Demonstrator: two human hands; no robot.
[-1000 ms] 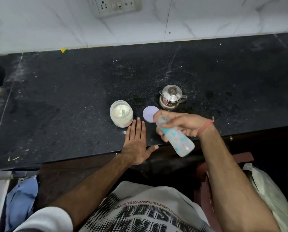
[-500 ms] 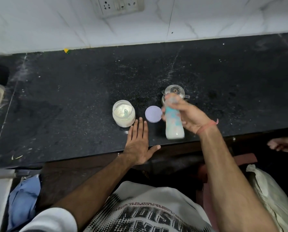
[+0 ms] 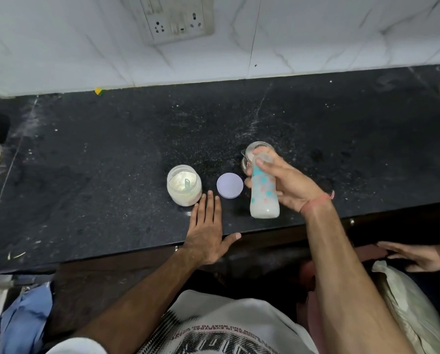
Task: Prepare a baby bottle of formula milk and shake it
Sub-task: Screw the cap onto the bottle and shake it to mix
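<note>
Head view: right hand (image 3: 290, 185) grips bottle (image 3: 263, 192) near upright over counter (image 3: 86, 175) front edge, fingers curled round upper body and clear cap, thumb on near side. White milk fills bottle's lower part. Left hand (image 3: 207, 233) lies flat on counter edge, fingers straight and together, thumb spread out to right. Open formula jar (image 3: 184, 186) with scoop inside stands just beyond left fingertips; purple lid (image 3: 229, 185) lies flat between jar and bottle. Small steel pot (image 3: 249, 154) sits behind bottle, partly hidden. Another person's hand (image 3: 418, 256) shows at lower right.
</note>
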